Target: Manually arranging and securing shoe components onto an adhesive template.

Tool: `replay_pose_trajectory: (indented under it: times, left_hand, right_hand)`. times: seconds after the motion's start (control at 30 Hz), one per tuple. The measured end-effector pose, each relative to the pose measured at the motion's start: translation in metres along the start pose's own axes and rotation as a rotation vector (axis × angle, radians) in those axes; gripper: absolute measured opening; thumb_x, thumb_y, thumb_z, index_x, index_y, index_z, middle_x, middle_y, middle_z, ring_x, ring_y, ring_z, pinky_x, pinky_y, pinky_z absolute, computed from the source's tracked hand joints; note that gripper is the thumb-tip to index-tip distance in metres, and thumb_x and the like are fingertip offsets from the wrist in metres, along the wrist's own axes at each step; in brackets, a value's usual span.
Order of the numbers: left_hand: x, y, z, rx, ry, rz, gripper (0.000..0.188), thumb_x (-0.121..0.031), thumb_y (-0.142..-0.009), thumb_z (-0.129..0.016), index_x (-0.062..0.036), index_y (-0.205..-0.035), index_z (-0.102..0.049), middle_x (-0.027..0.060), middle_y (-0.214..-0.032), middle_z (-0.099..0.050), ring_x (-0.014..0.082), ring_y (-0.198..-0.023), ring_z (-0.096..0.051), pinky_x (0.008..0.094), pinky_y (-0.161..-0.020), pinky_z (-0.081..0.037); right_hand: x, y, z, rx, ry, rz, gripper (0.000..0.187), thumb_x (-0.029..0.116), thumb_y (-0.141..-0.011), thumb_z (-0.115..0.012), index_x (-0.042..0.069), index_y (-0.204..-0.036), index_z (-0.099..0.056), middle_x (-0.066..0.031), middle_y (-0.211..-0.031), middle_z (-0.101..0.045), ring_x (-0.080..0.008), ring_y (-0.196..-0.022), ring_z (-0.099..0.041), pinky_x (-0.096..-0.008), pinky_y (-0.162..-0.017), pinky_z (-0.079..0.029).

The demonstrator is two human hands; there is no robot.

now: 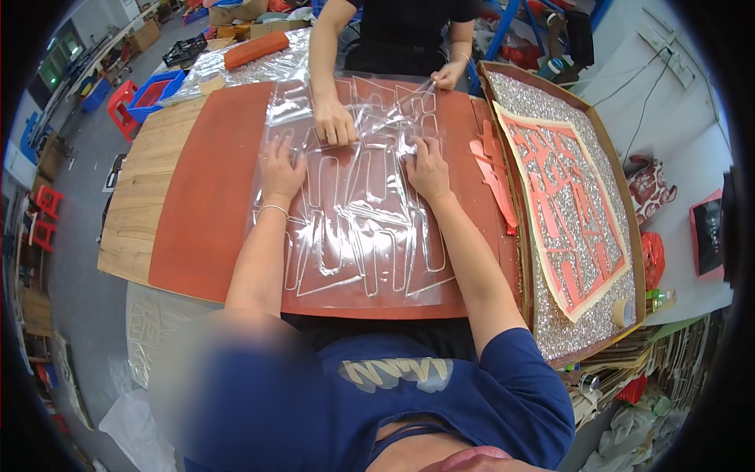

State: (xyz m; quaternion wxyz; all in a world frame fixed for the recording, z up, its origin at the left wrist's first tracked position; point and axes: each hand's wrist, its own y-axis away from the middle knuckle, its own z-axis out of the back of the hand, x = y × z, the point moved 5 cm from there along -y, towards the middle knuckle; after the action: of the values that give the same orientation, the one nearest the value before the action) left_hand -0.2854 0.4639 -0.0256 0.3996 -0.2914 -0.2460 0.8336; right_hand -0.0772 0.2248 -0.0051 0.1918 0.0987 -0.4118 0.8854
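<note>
A clear plastic sheet (346, 275) with raised, shiny outlines lies over a reddish-brown board (208, 189). On its left side my left hand (281, 169) rests with fingers apart, pressing on the plastic. My right hand (429, 171) lies on the sheet's right side, fingers stretched forward and slightly bent. Neither hand visibly grips anything. Across from me, a co-worker's hand (336, 122) presses down on the sheet between my hands. The co-worker's other hand (448, 75) pinches a lifted flap of clear film at the far right corner.
To the right, a glittery silver panel (523, 90) carries a cream-edged sheet with red cut-out shapes (562, 197). Red strips (494, 177) lie beside the plastic. A tape roll (623, 313) sits on the panel. Bare wooden planks (141, 197) and a blue crate (153, 94) are at left.
</note>
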Motion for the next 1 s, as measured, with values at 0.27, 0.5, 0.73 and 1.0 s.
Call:
replay_pose_trajectory:
  times: [0.27, 0.5, 0.73, 1.0]
  left_hand:
    - [-0.017, -0.002, -0.005, 0.516, -0.127, 0.108, 0.065, -0.056, -0.087, -0.044, -0.0173, -0.139, -0.044, 0.0131, -0.149, -0.03, 0.0342, -0.141, -0.019, 0.055, -0.113, -0.007]
    - [-0.018, -0.011, -0.008, 0.518, -0.099, 0.019, 0.066, -0.054, -0.087, -0.045, -0.0116, -0.137, -0.045, 0.0189, -0.144, -0.037, 0.0394, -0.134, -0.028, 0.0478, -0.113, -0.016]
    - [0.001, -0.1, -0.061, 0.668, -0.23, 0.025, 0.061, -0.052, -0.089, -0.046, -0.0021, -0.124, -0.053, 0.018, -0.115, -0.057, 0.0341, -0.105, -0.057, 0.0477, -0.085, -0.044]
    - [0.034, -0.149, -0.144, 0.512, -0.222, 0.014, 0.052, -0.046, -0.094, -0.034, -0.0279, -0.143, -0.035, 0.0143, -0.153, -0.021, 0.0459, -0.138, -0.018, 0.0614, -0.109, -0.01]
  right_hand:
    - [0.039, -0.056, -0.039, 0.068, 0.5, 0.336, 0.056, 0.014, -0.082, -0.052, 0.008, -0.136, -0.041, -0.0202, -0.126, -0.048, -0.0349, -0.115, -0.046, -0.0537, -0.099, -0.031]
    - [0.024, -0.102, -0.087, 0.13, 0.175, 0.169, 0.045, 0.014, -0.081, -0.056, 0.001, -0.124, -0.052, -0.02, -0.094, -0.066, -0.0341, -0.079, -0.066, -0.0418, -0.064, -0.052]
    - [0.012, -0.119, -0.069, 0.079, 0.405, 0.106, 0.035, 0.014, -0.079, -0.055, 0.009, -0.113, -0.06, -0.0181, -0.079, -0.067, -0.0336, -0.076, -0.066, -0.0438, -0.068, -0.051]
    - [0.01, -0.068, -0.117, 0.259, 0.214, 0.059, 0.037, 0.013, -0.086, -0.052, 0.003, -0.121, -0.055, -0.022, -0.112, -0.06, -0.0393, -0.105, -0.056, -0.047, -0.093, -0.041]
